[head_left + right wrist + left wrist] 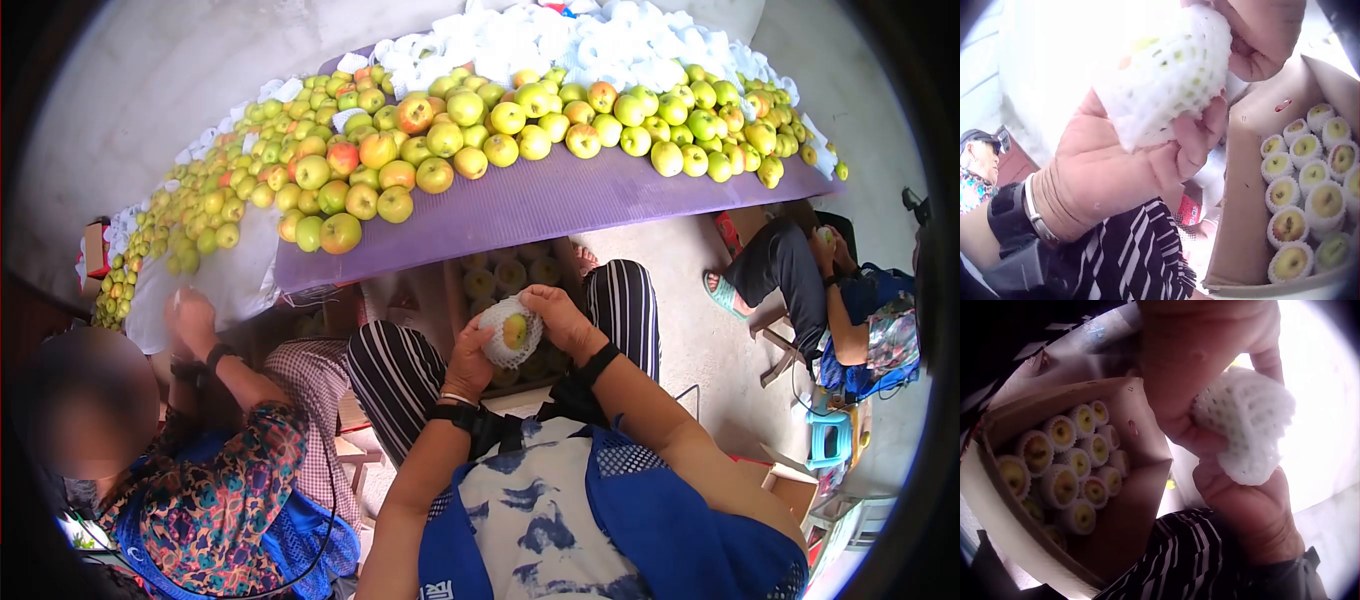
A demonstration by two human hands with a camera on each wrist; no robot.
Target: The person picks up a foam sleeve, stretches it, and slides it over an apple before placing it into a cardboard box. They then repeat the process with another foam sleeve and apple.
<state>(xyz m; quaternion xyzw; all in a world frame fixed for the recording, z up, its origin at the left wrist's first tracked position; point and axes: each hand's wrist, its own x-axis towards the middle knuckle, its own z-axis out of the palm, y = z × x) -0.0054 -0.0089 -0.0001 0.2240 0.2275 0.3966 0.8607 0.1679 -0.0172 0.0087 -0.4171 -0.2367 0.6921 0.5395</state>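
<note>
Both hands hold a white foam net [497,347] stretched around a yellow-green apple [515,331], in front of my knees. From the left side, my left hand [468,360] grips the netted apple, its fingers curled against the foam in the right wrist view. My right hand [560,322] pinches the net's edge from the other side. In the left wrist view the foam net [1250,425] covers nearly all of the fruit. Beneath the hands stands an open carton [1138,515], where several netted apples [1291,225] sit in rows.
A purple mat-covered table [450,225] bears a long heap of loose apples [440,140], with a pile of white foam nets [560,45] behind. A person [220,470] sits close on my left. Another person [850,310] sits at the right, near a turquoise stool [828,440].
</note>
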